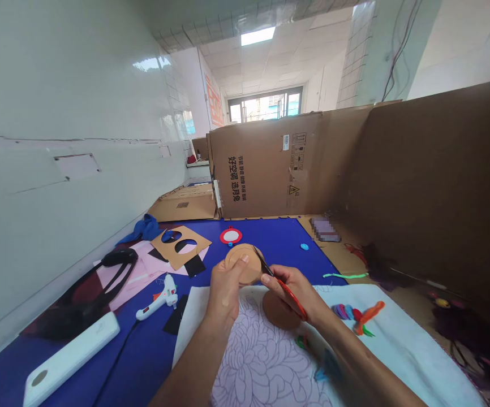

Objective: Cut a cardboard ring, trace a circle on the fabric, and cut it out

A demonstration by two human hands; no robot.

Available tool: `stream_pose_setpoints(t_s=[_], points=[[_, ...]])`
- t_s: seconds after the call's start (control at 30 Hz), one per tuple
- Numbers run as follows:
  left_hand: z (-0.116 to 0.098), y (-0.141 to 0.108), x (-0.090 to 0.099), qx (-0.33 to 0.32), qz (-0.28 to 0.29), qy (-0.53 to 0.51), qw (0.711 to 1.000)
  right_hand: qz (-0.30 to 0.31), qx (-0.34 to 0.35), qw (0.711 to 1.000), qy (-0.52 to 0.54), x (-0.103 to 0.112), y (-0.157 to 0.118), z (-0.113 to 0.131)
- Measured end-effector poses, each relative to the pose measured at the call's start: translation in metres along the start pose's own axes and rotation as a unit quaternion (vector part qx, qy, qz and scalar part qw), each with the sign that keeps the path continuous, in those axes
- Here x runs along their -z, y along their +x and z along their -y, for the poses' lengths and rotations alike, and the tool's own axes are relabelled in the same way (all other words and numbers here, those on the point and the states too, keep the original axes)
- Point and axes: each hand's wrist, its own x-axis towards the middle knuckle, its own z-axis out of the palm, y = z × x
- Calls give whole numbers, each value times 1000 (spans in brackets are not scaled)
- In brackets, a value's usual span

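My left hand (224, 291) pinches a round brown cardboard disc (239, 261) at its lower edge, thumb on top. A curved line runs inside the disc's rim. My right hand (293, 288) is closed round the red handle of a pair of scissors (287, 291). Their dark blades meet the disc's right edge; whether they are parted I cannot make out. Below my hands lies a second brown disc (281, 311), on a white cloth (266, 367) with petal-like line drawings.
At left are a glue gun (160, 299), a long white device (73, 359) and a cardboard sheet (183, 246) with two round holes. Coloured bundles (347, 312) lie at right. A red-rimmed disc (230, 236) sits ahead. Tall cardboard (266, 169) walls the back.
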Motion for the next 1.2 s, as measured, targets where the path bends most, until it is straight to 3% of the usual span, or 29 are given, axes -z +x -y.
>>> stream_pose_setpoints(t_s=[0.5,1.2], points=[[4,4,5,-31,15,38,999,-19,48,998,-47,6,5,-7],[2,7,8,-31,11,59,998,-15,46,997,-55,8,6,-8]])
